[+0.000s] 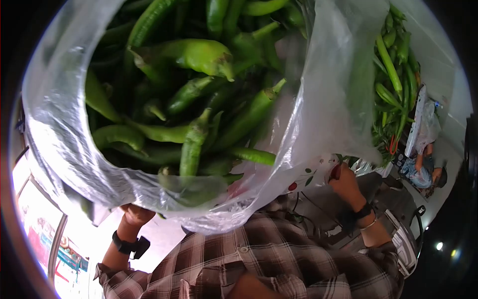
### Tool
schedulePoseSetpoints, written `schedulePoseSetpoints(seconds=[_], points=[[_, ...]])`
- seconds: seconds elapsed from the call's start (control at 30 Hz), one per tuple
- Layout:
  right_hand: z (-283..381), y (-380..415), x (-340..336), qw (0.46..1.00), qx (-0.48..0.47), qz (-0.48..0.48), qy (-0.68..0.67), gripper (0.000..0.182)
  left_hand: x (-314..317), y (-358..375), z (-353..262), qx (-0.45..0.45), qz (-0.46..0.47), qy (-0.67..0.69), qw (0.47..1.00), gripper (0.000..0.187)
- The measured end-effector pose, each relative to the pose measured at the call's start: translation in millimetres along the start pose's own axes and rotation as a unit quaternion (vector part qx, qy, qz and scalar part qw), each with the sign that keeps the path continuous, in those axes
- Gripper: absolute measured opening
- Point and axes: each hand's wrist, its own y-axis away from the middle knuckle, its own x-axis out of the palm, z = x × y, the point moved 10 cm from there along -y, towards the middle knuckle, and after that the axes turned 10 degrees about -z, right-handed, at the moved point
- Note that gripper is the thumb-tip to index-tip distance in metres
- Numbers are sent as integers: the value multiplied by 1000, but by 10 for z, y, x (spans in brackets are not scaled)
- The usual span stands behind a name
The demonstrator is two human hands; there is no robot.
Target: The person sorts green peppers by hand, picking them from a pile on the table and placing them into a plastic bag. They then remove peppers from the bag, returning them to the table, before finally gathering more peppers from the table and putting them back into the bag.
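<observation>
A large clear plastic bag (pixel 55 124) fills the upper part of the head view, its mouth open toward me. Inside lie many long green peppers (pixel 193 144), heaped over one another. My left hand (pixel 138 214) is closed at the bag's lower edge, its fingertips partly hidden by the plastic. To the right of the bag, my right hand (pixel 346 184) is closed in a fist beside a white surface printed with red fruit and green leaves (pixel 303 182). Something red shows at its fingers, and I cannot tell what it grips.
More green peppers (pixel 393 74) are piled at the upper right, beyond the bag. A person (pixel 423 167) in a dark cap is farther off at the right. Near my right forearm stands a white plastic chair-like frame (pixel 402 239). Bright daylight comes through an opening at the left.
</observation>
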Motion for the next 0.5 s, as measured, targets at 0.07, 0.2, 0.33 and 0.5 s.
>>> schedulePoseSetpoints(seconds=[0.07, 0.2, 0.33, 0.5], points=[[-28, 3, -12, 999, 4, -23, -25, 25, 249, 552, 305, -280, 16, 205, 938, 38], [92, 59, -113, 998, -13, -7, -62, 23, 24, 99, 326, -141, -43, 109, 983, 59], [57, 102, -117, 985, -27, -28, -168, 21, -76, 161, 462, -211, -114, 88, 967, 38], [100, 222, -112, 967, -90, -73, -228, 19, -331, -264, 437, -240, -162, 113, 950, 39]])
